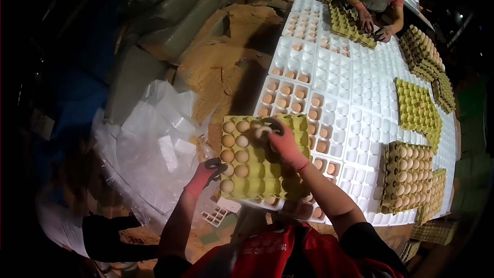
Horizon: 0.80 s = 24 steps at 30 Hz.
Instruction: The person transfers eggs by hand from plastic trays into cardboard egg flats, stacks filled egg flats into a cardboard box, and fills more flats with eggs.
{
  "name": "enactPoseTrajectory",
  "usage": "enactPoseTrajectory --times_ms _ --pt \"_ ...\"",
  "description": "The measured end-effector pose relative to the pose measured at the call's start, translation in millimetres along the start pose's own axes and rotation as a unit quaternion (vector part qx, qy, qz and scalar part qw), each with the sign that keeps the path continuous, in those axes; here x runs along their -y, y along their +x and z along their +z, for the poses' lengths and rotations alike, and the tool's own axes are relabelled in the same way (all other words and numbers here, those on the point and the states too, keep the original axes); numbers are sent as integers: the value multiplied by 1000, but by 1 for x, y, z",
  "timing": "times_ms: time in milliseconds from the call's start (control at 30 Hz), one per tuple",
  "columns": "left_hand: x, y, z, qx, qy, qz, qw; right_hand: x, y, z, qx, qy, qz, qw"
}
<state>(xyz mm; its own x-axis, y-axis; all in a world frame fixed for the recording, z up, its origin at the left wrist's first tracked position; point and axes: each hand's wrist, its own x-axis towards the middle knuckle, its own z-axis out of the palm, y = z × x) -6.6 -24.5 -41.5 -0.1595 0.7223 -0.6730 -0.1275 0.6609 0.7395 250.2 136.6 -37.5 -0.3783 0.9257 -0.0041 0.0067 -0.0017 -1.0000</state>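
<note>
A yellow egg tray [265, 172] lies over the white foam trays in front of me, with brown and pale eggs [227, 156] in its left columns and bare cups on its right. At the tray's left edge, my left hand [206, 174], in a pink glove with dark fingers, is closed on the rim. My right hand [282, 141], gloved alike, is above the tray's upper middle, its fingers curled around a pale egg [263, 132] that is blurred. White foam trays [334, 74] cover the table, some holding brown eggs [296, 106].
Across the table a co-worker's hands [374, 28] touch a yellow tray [345, 24]. Stacked trays of eggs [409, 175] stand at right, near empty yellow trays [418, 108]. Clear plastic sheeting [154, 144] lies at left, below large sacks [180, 25]. Another person [110, 237] is at lower left.
</note>
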Motion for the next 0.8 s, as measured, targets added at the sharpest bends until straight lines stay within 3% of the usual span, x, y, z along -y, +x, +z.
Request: enactPoseTrajectory --times_ms 33,100,133,167,200,267,333,400,433,467,500,533,567,600,633,700,733,767,800 --pt "-4 4 -3 19 59 16 998 10 7 -23 -5 172 78 982" --pt "-26 -13 6 40 115 36 992 28 19 -53 56 127 100 985" --pt "-24 -16 15 50 84 45 994 37 27 -56 57 33 62 996" --pt "-21 -18 23 59 55 57 995 34 35 -50 34 -163 -46 985" --pt "-15 -22 29 70 25 68 995 37 41 -43 80 -329 -83 937" --pt "-2 -17 47 90 42 55 994 43 50 -30 160 -623 -143 752" --pt "8 -17 62 12 128 152 980 28 51 -22 149 -657 -162 721" --pt "-17 -44 81 -181 371 296 862 33 54 -28 151 -678 -195 693" --pt "-37 -64 92 -131 385 311 859 33 58 -36 152 -670 -213 694" --pt "-41 -70 105 -72 471 341 810 32 64 -45 153 -519 -120 832" --pt "-38 -66 120 -44 541 362 758 33 79 -60 145 -344 -31 927" --pt "-33 -63 132 -20 607 377 699 38 95 -74 135 -151 58 978" --pt "-29 -54 140 11 662 357 659 46 119 -90 106 -12 172 979" --pt "-26 -41 145 41 713 336 614 24 142 -104 41 217 185 958" --pt "-22 -32 148 1 730 399 556 0 173 -119 45 213 83 973" --pt "-26 -28 152 10 733 386 560 -2 220 -148 -45 165 160 972" --pt "-30 -28 152 14 736 379 560 -14 241 -155 -74 -31 142 987" --pt "-32 -31 152 35 737 352 576 -27 260 -157 -101 -226 120 962" --pt "-26 -30 150 40 730 337 593 -38 273 -159 -126 -409 95 899"
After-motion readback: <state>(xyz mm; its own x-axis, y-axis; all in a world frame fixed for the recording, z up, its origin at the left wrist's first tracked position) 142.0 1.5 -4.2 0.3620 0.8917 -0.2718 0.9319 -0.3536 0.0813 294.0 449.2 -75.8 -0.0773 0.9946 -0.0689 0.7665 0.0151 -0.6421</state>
